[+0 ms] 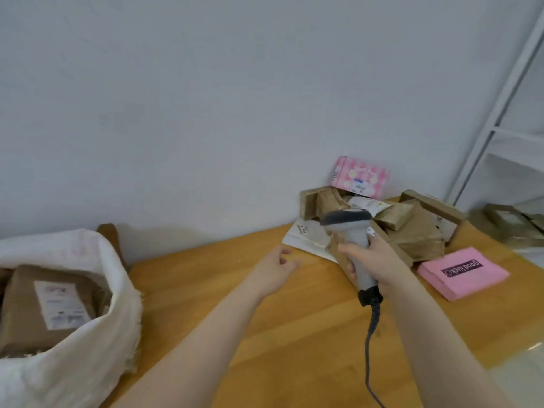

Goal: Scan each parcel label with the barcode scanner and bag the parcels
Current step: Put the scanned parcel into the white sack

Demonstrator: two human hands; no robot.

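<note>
Where the wooden table [294, 334] meets the wall, everything sits around the scanner [350, 228], which is held up over the table's far right part. Far left of the scanner slumps a white sack [88, 334] with its mouth open and a brown parcel [26, 304] with a white label inside. Just behind and right of the scanner is a pile [418, 231] of brown parcels, with a pink box [360, 176] against the wall beyond. Right of the scanner lies a pink stack [462, 272] of mailers, and just left of its head lies a white mailer [306, 237]. The right hand [379, 260] grips the scanner's grey handle, fingers curled tight round it, and the cable [369, 348] trails below. Left of the scanner, the left hand [275, 269] hovers over the table, fingers loosely curled, holding nothing.
</note>
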